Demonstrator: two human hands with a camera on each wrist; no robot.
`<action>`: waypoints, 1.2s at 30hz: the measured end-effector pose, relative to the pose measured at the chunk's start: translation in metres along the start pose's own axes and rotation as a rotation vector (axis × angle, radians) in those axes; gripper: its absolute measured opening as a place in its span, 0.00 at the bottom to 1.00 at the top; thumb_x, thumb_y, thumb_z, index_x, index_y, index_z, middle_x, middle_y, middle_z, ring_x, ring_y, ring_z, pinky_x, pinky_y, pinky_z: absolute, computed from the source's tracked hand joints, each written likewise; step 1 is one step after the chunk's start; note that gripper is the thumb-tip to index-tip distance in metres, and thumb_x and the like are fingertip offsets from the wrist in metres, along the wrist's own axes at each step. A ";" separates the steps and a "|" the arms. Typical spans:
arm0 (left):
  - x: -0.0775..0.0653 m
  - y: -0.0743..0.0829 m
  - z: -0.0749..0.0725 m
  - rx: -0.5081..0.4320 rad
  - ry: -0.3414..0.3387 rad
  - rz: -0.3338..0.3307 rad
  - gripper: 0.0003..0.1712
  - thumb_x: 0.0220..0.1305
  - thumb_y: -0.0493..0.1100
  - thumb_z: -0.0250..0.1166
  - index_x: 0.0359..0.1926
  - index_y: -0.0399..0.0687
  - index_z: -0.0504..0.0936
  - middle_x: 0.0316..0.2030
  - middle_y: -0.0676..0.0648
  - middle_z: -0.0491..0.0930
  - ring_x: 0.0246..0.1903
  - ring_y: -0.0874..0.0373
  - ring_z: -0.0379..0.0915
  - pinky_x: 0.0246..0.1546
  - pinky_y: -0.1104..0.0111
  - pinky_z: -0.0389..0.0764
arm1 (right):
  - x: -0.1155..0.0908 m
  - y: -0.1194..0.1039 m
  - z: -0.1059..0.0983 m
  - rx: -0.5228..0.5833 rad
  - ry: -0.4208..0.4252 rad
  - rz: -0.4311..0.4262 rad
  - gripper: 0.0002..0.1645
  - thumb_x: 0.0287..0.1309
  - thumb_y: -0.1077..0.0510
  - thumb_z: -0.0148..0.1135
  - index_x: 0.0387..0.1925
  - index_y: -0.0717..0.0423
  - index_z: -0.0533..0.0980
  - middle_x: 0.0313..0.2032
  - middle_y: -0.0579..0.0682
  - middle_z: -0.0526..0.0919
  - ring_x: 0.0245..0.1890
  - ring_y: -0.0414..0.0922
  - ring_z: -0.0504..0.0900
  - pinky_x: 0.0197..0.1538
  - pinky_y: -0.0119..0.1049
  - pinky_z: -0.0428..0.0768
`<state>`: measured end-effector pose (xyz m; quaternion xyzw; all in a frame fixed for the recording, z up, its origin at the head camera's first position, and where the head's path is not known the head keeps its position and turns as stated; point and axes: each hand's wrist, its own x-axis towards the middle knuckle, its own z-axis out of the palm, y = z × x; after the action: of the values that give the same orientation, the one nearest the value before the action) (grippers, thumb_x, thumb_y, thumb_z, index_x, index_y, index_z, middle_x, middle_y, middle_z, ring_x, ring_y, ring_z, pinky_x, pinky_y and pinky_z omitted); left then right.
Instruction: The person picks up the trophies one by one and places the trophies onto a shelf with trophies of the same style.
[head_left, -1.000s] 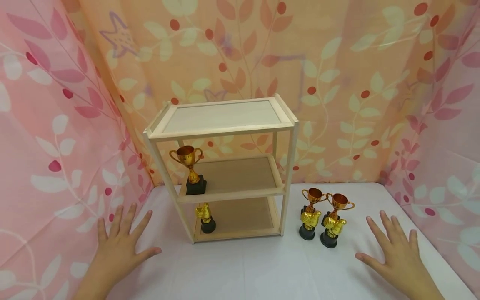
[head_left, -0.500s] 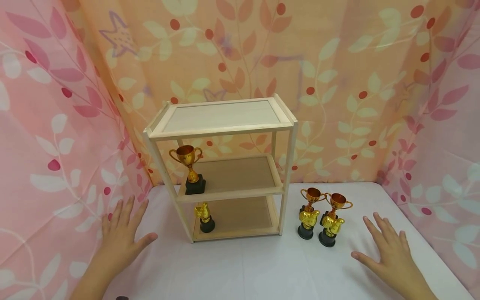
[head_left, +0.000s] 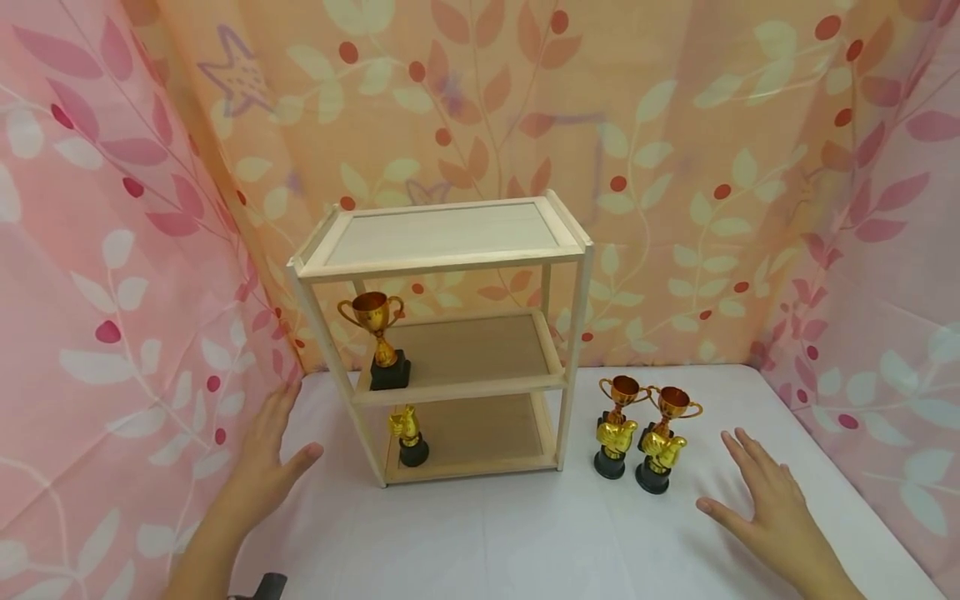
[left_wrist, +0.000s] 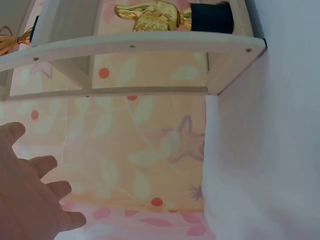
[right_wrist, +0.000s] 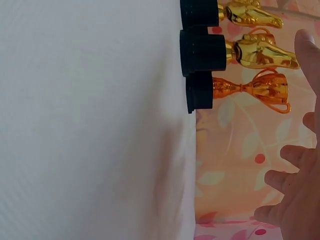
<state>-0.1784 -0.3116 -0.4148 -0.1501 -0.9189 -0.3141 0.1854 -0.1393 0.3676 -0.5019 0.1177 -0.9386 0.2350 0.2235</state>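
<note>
My left hand (head_left: 262, 467) hovers left of a pale wooden shelf unit (head_left: 450, 268), its fingers extended and nothing in them. To the right, my right hand (head_left: 768, 508) is spread near a group of trophies, touching none. That group has two gold cup trophies (head_left: 624, 390) (head_left: 673, 403) behind two gold thumbs-up trophies (head_left: 617, 437) (head_left: 663, 454), all upright on black bases. On the unit's middle shelf, at the left, stands another gold cup trophy (head_left: 372, 313). Below it on the bottom shelf is a gold thumbs-up trophy (head_left: 407, 427), also visible sideways in the left wrist view (left_wrist: 155, 17).
A white cloth (head_left: 480, 533) covers the table. Orange leaf-patterned fabric (head_left: 660, 167) hangs behind the shelf, and pink fabric (head_left: 112, 250) rises at both sides. A dark strap end (head_left: 270, 587) shows beside the left forearm.
My left hand has turned more edge-on, its thumb still spread. The right hand has shifted slightly left, toward the trophies. All trophies stay where they stood.
</note>
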 end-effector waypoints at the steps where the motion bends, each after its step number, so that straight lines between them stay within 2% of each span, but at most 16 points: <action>1: 0.000 0.001 0.000 -0.016 -0.011 -0.037 0.54 0.68 0.59 0.66 0.82 0.69 0.40 0.81 0.40 0.43 0.77 0.29 0.39 0.63 0.21 0.45 | 0.000 0.000 0.000 0.009 -0.007 0.008 0.65 0.51 0.45 0.79 0.81 0.46 0.51 0.78 0.65 0.54 0.77 0.67 0.50 0.73 0.72 0.29; 5: 0.002 0.005 0.002 -0.066 -0.036 -0.160 0.54 0.68 0.60 0.65 0.81 0.77 0.37 0.82 0.41 0.42 0.77 0.28 0.40 0.56 0.18 0.53 | -0.001 -0.001 0.002 0.057 -0.044 0.045 0.63 0.54 0.47 0.78 0.82 0.45 0.49 0.79 0.65 0.52 0.77 0.70 0.49 0.74 0.73 0.32; 9: 0.007 0.007 0.005 -0.185 -0.021 -0.162 0.54 0.68 0.52 0.68 0.82 0.72 0.41 0.81 0.40 0.46 0.77 0.29 0.43 0.66 0.27 0.53 | -0.001 -0.004 0.003 0.101 -0.070 0.083 0.63 0.55 0.48 0.77 0.82 0.43 0.47 0.79 0.65 0.51 0.76 0.71 0.50 0.72 0.76 0.41; 11: 0.009 0.008 0.006 -0.251 -0.015 -0.148 0.53 0.68 0.47 0.68 0.82 0.69 0.44 0.81 0.41 0.48 0.77 0.32 0.44 0.75 0.46 0.56 | -0.001 -0.007 0.004 0.118 -0.090 0.114 0.63 0.57 0.47 0.76 0.82 0.41 0.45 0.79 0.65 0.50 0.75 0.72 0.51 0.68 0.79 0.46; 12: 0.010 0.008 0.006 -0.275 -0.012 -0.142 0.52 0.68 0.46 0.68 0.82 0.67 0.45 0.80 0.41 0.49 0.77 0.33 0.45 0.76 0.58 0.58 | -0.001 -0.008 0.004 0.129 -0.098 0.130 0.63 0.58 0.46 0.75 0.82 0.40 0.45 0.79 0.65 0.50 0.75 0.73 0.51 0.66 0.81 0.48; 14: 0.012 0.011 0.007 -0.310 -0.008 -0.141 0.51 0.69 0.44 0.68 0.82 0.65 0.47 0.80 0.43 0.49 0.77 0.36 0.47 0.71 0.78 0.58 | 0.000 -0.010 0.005 0.150 -0.111 0.159 0.62 0.59 0.46 0.75 0.82 0.38 0.44 0.78 0.66 0.50 0.74 0.74 0.52 0.62 0.83 0.52; 16: 0.013 0.013 0.007 -0.341 -0.008 -0.143 0.50 0.69 0.43 0.67 0.82 0.64 0.48 0.80 0.44 0.50 0.77 0.36 0.47 0.63 0.88 0.58 | 0.001 -0.011 0.006 0.169 -0.117 0.181 0.61 0.60 0.46 0.74 0.82 0.37 0.43 0.78 0.67 0.51 0.72 0.75 0.54 0.59 0.83 0.55; 21: 0.017 0.016 0.011 -0.408 -0.007 -0.117 0.49 0.69 0.40 0.67 0.81 0.64 0.50 0.79 0.46 0.53 0.77 0.39 0.50 0.64 0.86 0.61 | 0.004 -0.010 0.008 0.202 -0.119 0.211 0.58 0.62 0.48 0.72 0.82 0.42 0.45 0.75 0.69 0.57 0.68 0.75 0.61 0.55 0.83 0.60; 25: 0.019 0.016 0.015 -0.459 0.009 -0.126 0.46 0.70 0.39 0.66 0.81 0.65 0.52 0.78 0.49 0.57 0.77 0.46 0.54 0.67 0.78 0.64 | 0.006 -0.011 0.011 0.242 -0.148 0.235 0.55 0.66 0.47 0.69 0.82 0.39 0.45 0.76 0.67 0.57 0.68 0.72 0.62 0.57 0.82 0.61; 26: 0.019 0.015 0.017 -0.481 0.017 -0.139 0.45 0.71 0.39 0.66 0.80 0.64 0.53 0.78 0.49 0.57 0.77 0.49 0.55 0.68 0.77 0.64 | 0.006 -0.011 0.011 0.247 -0.155 0.239 0.55 0.66 0.47 0.68 0.82 0.37 0.44 0.76 0.66 0.57 0.68 0.70 0.62 0.64 0.76 0.61; 28: 0.020 0.015 0.020 -0.528 0.032 -0.163 0.43 0.71 0.39 0.65 0.80 0.63 0.55 0.77 0.49 0.59 0.76 0.51 0.57 0.67 0.74 0.66 | 0.006 -0.012 0.013 0.267 -0.159 0.230 0.53 0.67 0.48 0.67 0.82 0.36 0.45 0.76 0.64 0.58 0.72 0.59 0.63 0.76 0.53 0.61; 29: 0.020 0.015 0.021 -0.545 0.037 -0.176 0.43 0.71 0.39 0.65 0.80 0.63 0.56 0.77 0.48 0.60 0.75 0.52 0.58 0.67 0.73 0.67 | 0.007 -0.012 0.013 0.276 -0.159 0.222 0.52 0.68 0.49 0.67 0.82 0.36 0.46 0.76 0.64 0.59 0.73 0.50 0.64 0.76 0.37 0.61; 31: 0.022 0.016 0.024 -0.581 0.046 -0.194 0.41 0.72 0.39 0.65 0.79 0.62 0.57 0.76 0.47 0.61 0.75 0.52 0.59 0.65 0.75 0.68 | 0.007 -0.012 0.014 0.295 -0.152 0.208 0.51 0.68 0.51 0.66 0.81 0.37 0.47 0.76 0.63 0.60 0.71 0.31 0.63 0.65 0.13 0.57; 32: 0.023 0.016 0.025 -0.593 0.048 -0.200 0.41 0.72 0.40 0.65 0.79 0.62 0.57 0.76 0.47 0.62 0.74 0.50 0.60 0.64 0.76 0.69 | 0.007 -0.012 0.015 0.304 -0.147 0.199 0.50 0.69 0.52 0.66 0.81 0.39 0.48 0.75 0.63 0.61 0.67 0.23 0.62 0.58 0.07 0.55; 33: 0.025 0.017 0.026 -0.598 0.046 -0.205 0.41 0.72 0.41 0.65 0.79 0.62 0.57 0.75 0.47 0.62 0.74 0.49 0.60 0.63 0.77 0.70 | 0.007 -0.012 0.015 0.324 -0.144 0.191 0.49 0.69 0.53 0.66 0.81 0.41 0.49 0.75 0.63 0.62 0.64 0.17 0.61 0.56 0.07 0.57; 36: 0.029 0.018 0.026 -0.606 0.035 -0.216 0.40 0.72 0.43 0.65 0.79 0.62 0.58 0.75 0.46 0.62 0.74 0.45 0.59 0.60 0.79 0.71 | 0.009 -0.012 0.017 0.359 -0.161 0.203 0.48 0.70 0.54 0.64 0.81 0.46 0.49 0.74 0.64 0.63 0.60 0.12 0.60 0.55 0.08 0.61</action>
<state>-0.2037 -0.2766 -0.4116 -0.0948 -0.7909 -0.5938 0.1136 -0.1491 0.3480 -0.5066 0.0788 -0.9036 0.4094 0.0983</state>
